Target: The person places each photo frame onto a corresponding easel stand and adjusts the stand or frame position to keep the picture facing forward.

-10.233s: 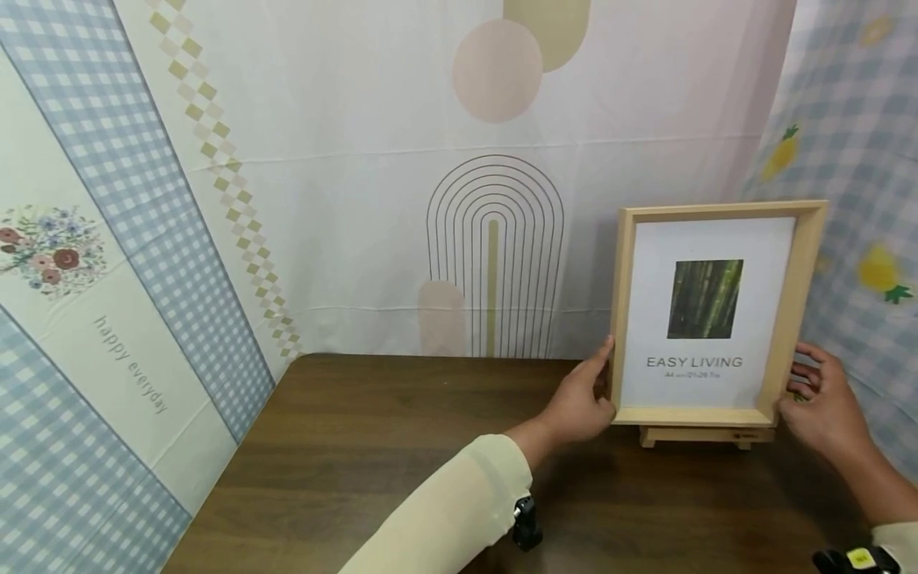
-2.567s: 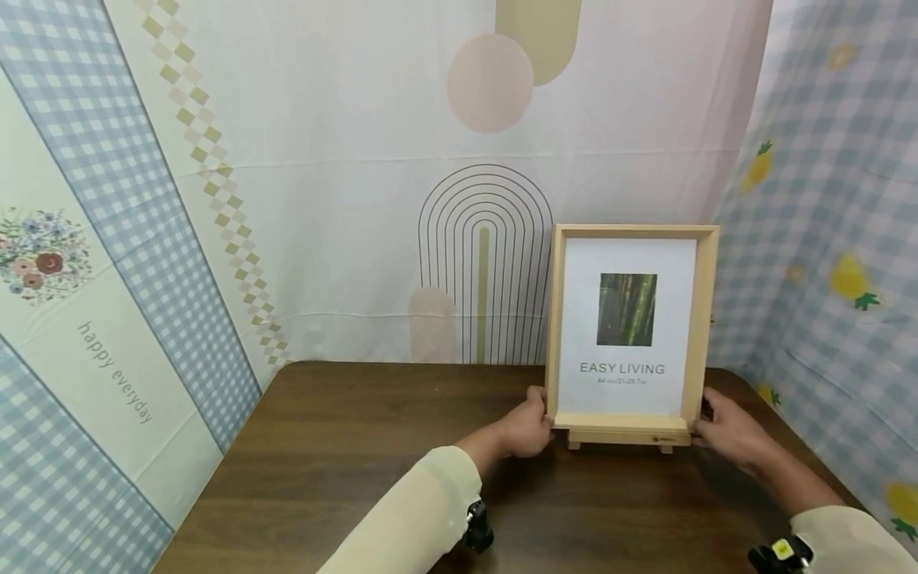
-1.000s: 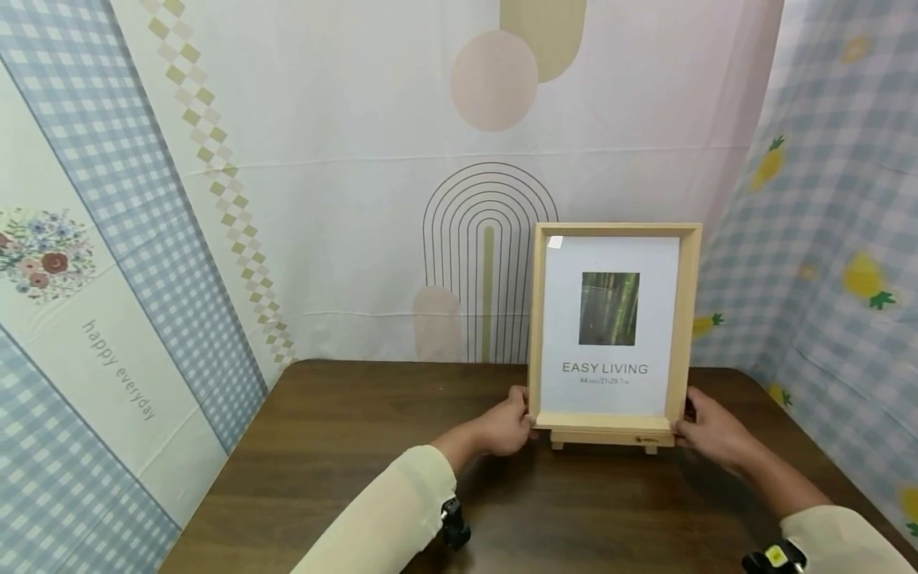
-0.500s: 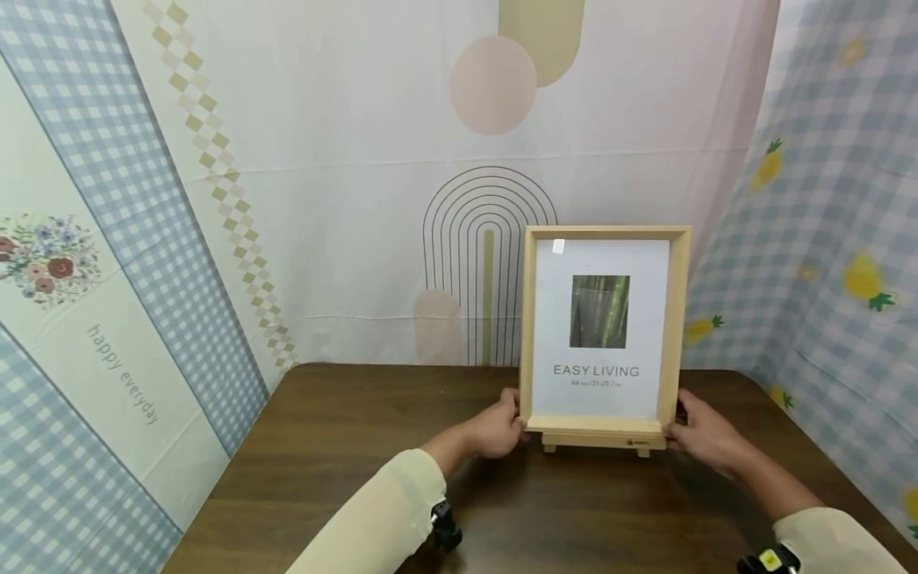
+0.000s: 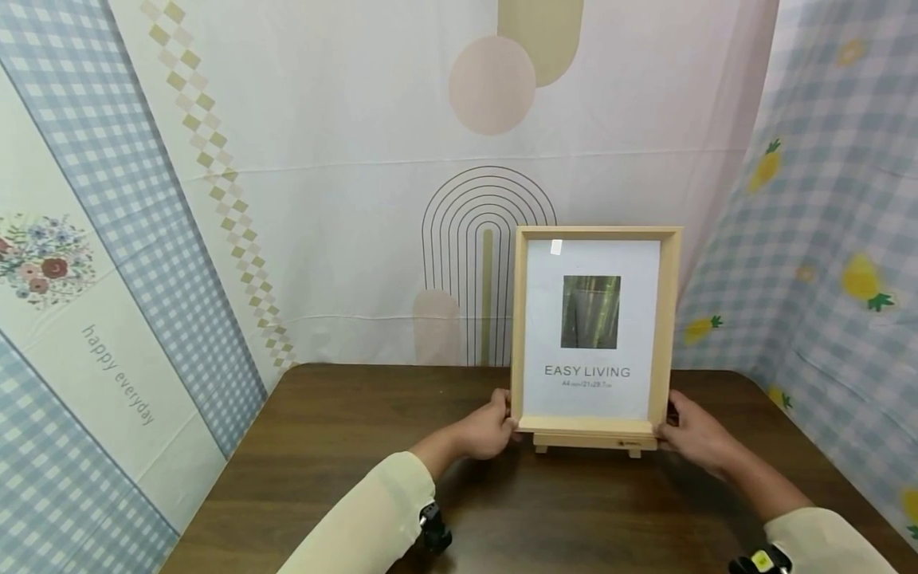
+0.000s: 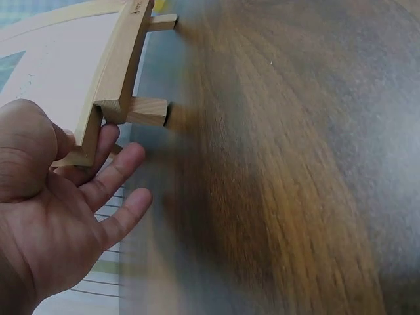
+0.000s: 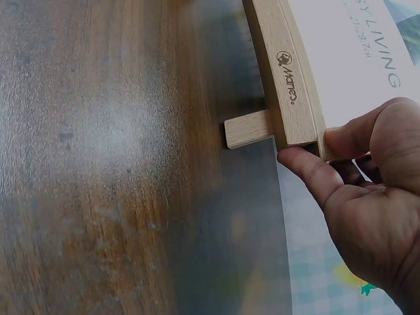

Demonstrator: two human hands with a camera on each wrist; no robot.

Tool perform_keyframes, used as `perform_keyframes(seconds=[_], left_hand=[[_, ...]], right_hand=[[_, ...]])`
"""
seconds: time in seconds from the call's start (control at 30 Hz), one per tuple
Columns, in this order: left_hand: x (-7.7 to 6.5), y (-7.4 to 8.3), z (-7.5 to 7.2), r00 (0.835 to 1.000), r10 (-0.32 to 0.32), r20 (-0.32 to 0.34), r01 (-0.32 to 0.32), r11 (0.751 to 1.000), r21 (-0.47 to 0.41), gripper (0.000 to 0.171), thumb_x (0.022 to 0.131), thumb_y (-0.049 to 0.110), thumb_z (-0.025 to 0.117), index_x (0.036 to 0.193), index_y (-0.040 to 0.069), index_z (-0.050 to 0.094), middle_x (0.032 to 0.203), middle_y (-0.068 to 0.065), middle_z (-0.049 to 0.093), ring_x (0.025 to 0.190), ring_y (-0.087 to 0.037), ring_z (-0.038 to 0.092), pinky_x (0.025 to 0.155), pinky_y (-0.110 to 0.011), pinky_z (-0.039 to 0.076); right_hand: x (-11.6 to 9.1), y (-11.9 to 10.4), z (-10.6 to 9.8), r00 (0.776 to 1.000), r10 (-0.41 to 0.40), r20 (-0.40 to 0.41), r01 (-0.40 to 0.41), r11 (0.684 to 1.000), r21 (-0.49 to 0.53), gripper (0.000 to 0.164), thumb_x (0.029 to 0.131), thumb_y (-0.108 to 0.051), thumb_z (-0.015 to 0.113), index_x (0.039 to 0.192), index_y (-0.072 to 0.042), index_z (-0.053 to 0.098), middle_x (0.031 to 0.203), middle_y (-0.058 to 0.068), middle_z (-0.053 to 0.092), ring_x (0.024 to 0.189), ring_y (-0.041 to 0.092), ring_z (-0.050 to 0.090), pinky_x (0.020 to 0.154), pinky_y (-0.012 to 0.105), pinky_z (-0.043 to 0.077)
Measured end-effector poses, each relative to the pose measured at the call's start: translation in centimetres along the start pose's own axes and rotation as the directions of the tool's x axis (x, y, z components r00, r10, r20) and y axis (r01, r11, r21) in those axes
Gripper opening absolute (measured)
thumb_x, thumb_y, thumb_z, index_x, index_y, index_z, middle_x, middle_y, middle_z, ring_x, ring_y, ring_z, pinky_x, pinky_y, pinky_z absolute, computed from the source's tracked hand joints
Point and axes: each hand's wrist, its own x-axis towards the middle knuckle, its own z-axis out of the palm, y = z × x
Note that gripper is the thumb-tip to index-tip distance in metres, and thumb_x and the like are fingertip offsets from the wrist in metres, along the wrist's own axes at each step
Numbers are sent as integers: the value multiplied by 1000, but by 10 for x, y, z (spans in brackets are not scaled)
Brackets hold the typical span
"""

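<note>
A light wooden picture frame [image 5: 665,327] with a white "EASY LIVING" print stands upright on a small wooden easel [image 5: 588,441]. At its lower left corner, my left hand [image 5: 484,428] pinches the frame between thumb and fingers; two of its fingers spread loose below in the left wrist view. My right hand [image 5: 699,434] grips the lower right corner, thumb on the front. One right finger touches the end of the easel's ledge [image 7: 289,85] in the right wrist view. Most of the easel is hidden behind the frame.
The dark wooden table [image 5: 344,478] has rounded back corners. Behind it hangs a white patterned cloth [image 5: 344,239], with a checked cloth [image 5: 846,359] on the right and another checked panel [image 5: 165,239] on the left.
The picture frame and easel have moved left across the table from the far right, both hands going along with them. The frame faces more squarely forward than in the oldest view.
</note>
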Motion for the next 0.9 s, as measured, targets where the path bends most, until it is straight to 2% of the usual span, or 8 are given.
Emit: perform_keyframes(seconds=[0.13,0.37,0.9], left_hand=[[-3,-2,-1,1000,-5,-5,5,1000,-18,38,109,6,44,143,-1,28,127,-19,56,105,-29,67,86,-33,53],[-10,-6,-3,1000,12,-6,-12,1000,14,35,109,6,43,141,-1,29,125,-18,57,103,-28,67,88,-32,52],[-25,-15,-13,1000,23,12,-22,1000,-8,37,109,7,43,142,-1,28,127,-19,57,103,-27,68,85,-34,53]], right_hand=[[-3,-3,4,1000,7,-1,-7,1000,0,61,103,4,50,150,18,14,133,41,42,113,47,60,81,43,60],[-8,-7,12,1000,13,-3,-13,1000,17,59,103,4,49,149,18,15,131,40,43,113,47,59,82,45,59],[-15,-15,30,1000,24,-12,-23,999,40,62,100,6,50,149,18,15,131,40,43,113,46,60,80,43,60]])
